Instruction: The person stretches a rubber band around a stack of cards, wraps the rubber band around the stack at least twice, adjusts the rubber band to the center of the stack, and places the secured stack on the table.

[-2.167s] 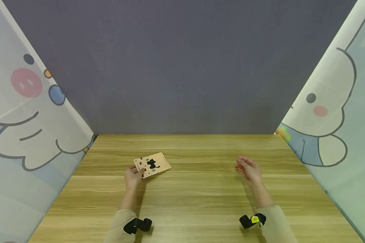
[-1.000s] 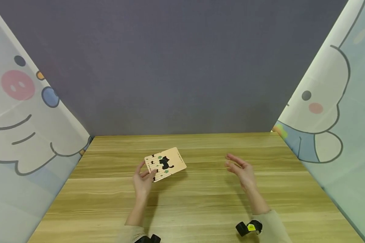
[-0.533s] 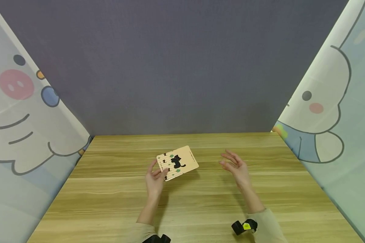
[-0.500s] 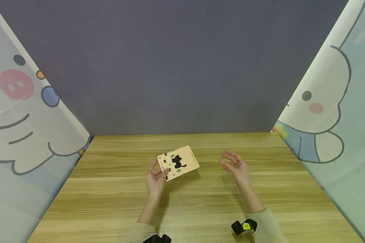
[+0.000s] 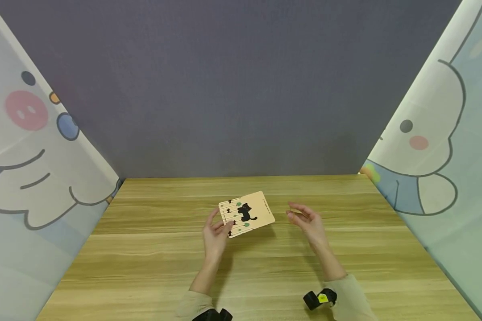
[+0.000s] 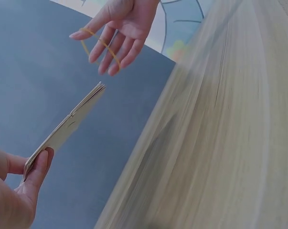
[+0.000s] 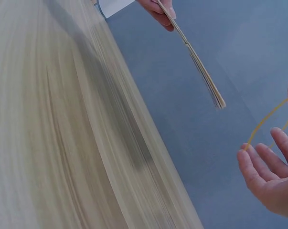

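Card stack, tan, black-cat print; one yellow band.
Item one: card stack [image 5: 259, 207], several layers at the edge, tilted and held above the wooden table [image 5: 144, 258], its near end clamped between thumb and fingers of my left hand [image 5: 215, 239]. Item two: yellow band [image 7: 268, 114], looped over the thumb and fingers of my right hand [image 5: 312, 226], which stand apart, just beside the stack, not touching it.

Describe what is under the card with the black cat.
Under the card, more thin layers show edge-on in the wrist views, pinched with it by the left hand. Below them is a gap, then the wooden table. The layers' inner faces are covered.
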`<state>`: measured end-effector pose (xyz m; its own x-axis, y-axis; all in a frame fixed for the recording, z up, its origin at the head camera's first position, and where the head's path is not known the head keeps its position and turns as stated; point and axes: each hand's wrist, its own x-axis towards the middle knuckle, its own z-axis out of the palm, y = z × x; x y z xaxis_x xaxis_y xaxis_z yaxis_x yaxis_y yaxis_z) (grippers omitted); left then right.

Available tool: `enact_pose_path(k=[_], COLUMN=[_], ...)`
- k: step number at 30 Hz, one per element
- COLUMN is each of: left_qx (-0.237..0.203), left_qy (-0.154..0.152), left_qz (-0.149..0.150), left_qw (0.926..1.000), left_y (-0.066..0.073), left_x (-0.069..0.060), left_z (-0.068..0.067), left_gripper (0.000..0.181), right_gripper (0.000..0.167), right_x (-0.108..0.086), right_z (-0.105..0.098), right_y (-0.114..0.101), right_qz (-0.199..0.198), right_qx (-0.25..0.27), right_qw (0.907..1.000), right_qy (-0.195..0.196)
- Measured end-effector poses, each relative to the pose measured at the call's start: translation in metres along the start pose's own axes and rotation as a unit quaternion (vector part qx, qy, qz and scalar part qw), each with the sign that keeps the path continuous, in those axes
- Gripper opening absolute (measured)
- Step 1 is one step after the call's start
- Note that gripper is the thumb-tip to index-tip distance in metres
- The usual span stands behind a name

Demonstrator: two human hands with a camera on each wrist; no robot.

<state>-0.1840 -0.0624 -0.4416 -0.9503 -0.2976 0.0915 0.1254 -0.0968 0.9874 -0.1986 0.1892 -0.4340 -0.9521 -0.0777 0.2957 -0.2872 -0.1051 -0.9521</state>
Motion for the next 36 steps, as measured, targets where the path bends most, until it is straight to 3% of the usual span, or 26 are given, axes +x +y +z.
enact_pose_path(k=[2, 6, 10, 16, 21, 26, 36], left_qx=[0.002, 0.008, 0.015, 0.011, 0.008, 0.008, -0.004], left_qy=[-0.005, -0.014, -0.019, -0.031, -0.041, -0.048, -0.062], left_qz=[0.002, 0.012, 0.019, 0.017, 0.011, 0.023, 0.031], left_qw=[1.0, 0.9998, 0.9995, 0.9993, 0.9991, 0.9986, 0.9976], left_y=[0.0, -0.001, 0.0, 0.001, 0.003, 0.005, 0.007], left_x=[0.0, 0.001, 0.001, 0.002, 0.004, 0.007, 0.011], left_z=[0.001, 0.002, 0.003, 0.003, 0.003, 0.003, 0.004], left_gripper=[0.057, 0.057, 0.057, 0.058, 0.059, 0.059, 0.058], right_gripper=[0.039, 0.045, 0.051, 0.052, 0.055, 0.06, 0.069], right_x=[0.006, 0.008, 0.005, 0.005, 0.005, 0.005, 0.004], right_z=[-0.008, -0.006, 0.006, 0.01, 0.009, 0.01, 0.012], right_y=[0.023, 0.025, 0.001, -0.006, -0.006, -0.005, 0.0], right_qz=[-0.029, -0.037, 0.012, 0.057, 0.045, 0.024, 0.022], right_qx=[0.029, 0.013, -0.035, -0.018, -0.015, -0.022, 0.006], right_qw=[0.999, 0.9992, 0.9988, 0.9976, 0.9987, 0.9995, 0.9982], right_qy=[-0.018, -0.001, 0.033, 0.034, 0.017, -0.004, -0.055])
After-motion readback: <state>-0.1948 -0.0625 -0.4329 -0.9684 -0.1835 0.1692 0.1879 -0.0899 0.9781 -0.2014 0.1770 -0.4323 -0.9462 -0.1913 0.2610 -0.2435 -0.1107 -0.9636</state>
